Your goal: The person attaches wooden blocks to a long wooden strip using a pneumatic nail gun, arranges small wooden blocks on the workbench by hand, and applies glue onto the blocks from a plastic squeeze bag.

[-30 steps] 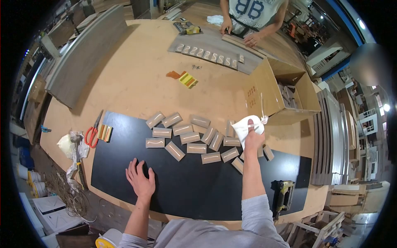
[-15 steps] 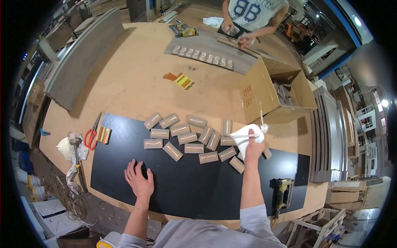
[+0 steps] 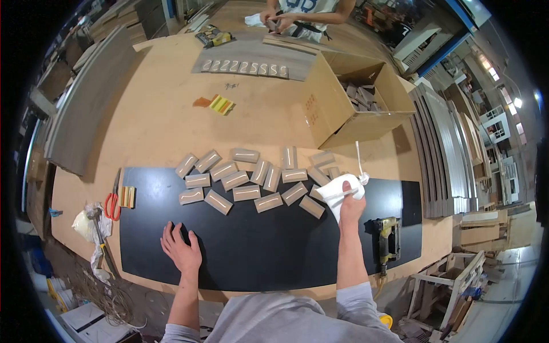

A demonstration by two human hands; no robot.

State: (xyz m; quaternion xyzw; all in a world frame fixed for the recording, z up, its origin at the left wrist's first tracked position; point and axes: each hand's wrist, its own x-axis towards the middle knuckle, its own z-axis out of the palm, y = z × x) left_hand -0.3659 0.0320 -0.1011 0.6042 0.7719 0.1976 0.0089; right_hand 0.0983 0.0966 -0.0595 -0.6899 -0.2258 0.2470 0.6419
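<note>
My right hand (image 3: 351,207) is closed around a white, soft squeeze bag (image 3: 334,191) with a knotted end, held over the right end of a group of small wooden blocks (image 3: 266,202). Most blocks carry a pale bead of what looks like glue; the bag and hand partly cover the rightmost ones. They lie along the far edge of a black board (image 3: 257,246). My left hand (image 3: 184,250) rests on the board's left part with fingers spread and nothing in it. Near my right forearm lies a nail gun (image 3: 389,243).
Red-handled scissors (image 3: 112,203) and a hammer (image 3: 102,240) lie at left. A cardboard box (image 3: 337,114) with wooden pieces stands at right, beside stacked panels (image 3: 446,148). Across the table, a person's hands (image 3: 278,23) work near a grey board with a row of glue-marked blocks (image 3: 246,67).
The head view has shifted, so the table appears further left and higher. Relative to the blocks, my right hand and bag have moved right. The other person's hands have come together.
</note>
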